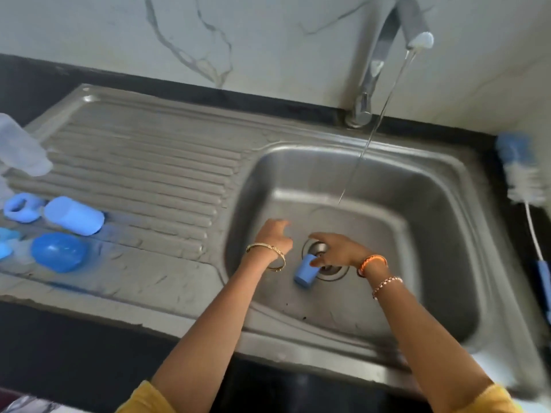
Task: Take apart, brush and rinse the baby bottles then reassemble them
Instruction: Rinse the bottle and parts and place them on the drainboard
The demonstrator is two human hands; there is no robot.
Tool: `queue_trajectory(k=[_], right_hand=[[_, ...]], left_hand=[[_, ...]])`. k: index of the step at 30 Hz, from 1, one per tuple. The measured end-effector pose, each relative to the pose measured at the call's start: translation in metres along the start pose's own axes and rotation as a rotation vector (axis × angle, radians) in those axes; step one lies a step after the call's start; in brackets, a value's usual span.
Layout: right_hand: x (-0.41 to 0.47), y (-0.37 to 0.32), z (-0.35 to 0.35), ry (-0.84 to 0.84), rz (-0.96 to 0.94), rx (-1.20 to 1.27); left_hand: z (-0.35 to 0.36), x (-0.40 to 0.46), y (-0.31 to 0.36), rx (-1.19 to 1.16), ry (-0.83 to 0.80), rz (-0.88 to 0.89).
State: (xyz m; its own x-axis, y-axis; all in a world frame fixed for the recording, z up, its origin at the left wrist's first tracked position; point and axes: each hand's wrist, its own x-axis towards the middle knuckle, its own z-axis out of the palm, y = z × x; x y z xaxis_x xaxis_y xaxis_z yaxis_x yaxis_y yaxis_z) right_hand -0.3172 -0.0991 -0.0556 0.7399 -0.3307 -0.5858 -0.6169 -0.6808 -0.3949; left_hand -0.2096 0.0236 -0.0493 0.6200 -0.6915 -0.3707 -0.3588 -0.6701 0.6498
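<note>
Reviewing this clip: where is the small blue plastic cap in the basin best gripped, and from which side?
Pinch the small blue plastic cap across its round side walls, coming from above. It lies tilted by the steel drain ring of the sink basin, and the right hand is already at its upper end, probably the easiest approach.

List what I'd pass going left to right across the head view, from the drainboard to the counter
Clear bottle → blue ring → blue cap → left hand → right hand → tap → bottle brush.
</note>
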Motion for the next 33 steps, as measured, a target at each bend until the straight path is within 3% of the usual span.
queue_trajectory(k=[5, 14, 19, 22, 24, 29, 33], right_hand=[[0.046, -0.016, 0.018, 0.136, -0.121, -0.138], [0.091, -0.047, 0.062, 0.362, -0.175, -0.328], [0.078, -0.026, 0.032, 0.501, -0.204, -0.078], [0.063, -0.013, -0.001, 0.675, -0.093, 0.136], [0.049, -0.006, -0.028, 0.819, 0.001, 0.258], [0.016, 0.004, -0.078, 0.915, 0.032, 0.295], [0.001, 0.009, -0.092, 0.88, 0.0, 0.26]], left_hand=[[-0.005, 0.014, -0.016, 0.104, 0.118, -0.144], [0.004, 0.023, -0.019, 0.213, 0.169, -0.127], [0.007, 0.029, -0.015, 0.226, 0.195, -0.042], [0.008, 0.032, -0.015, 0.175, 0.257, 0.009], [0.01, 0.035, -0.01, -0.007, 0.307, 0.027], [0.014, 0.044, 0.046, -0.944, 0.221, -0.077], [0.016, 0.064, 0.093, -1.204, 0.024, 0.029]])
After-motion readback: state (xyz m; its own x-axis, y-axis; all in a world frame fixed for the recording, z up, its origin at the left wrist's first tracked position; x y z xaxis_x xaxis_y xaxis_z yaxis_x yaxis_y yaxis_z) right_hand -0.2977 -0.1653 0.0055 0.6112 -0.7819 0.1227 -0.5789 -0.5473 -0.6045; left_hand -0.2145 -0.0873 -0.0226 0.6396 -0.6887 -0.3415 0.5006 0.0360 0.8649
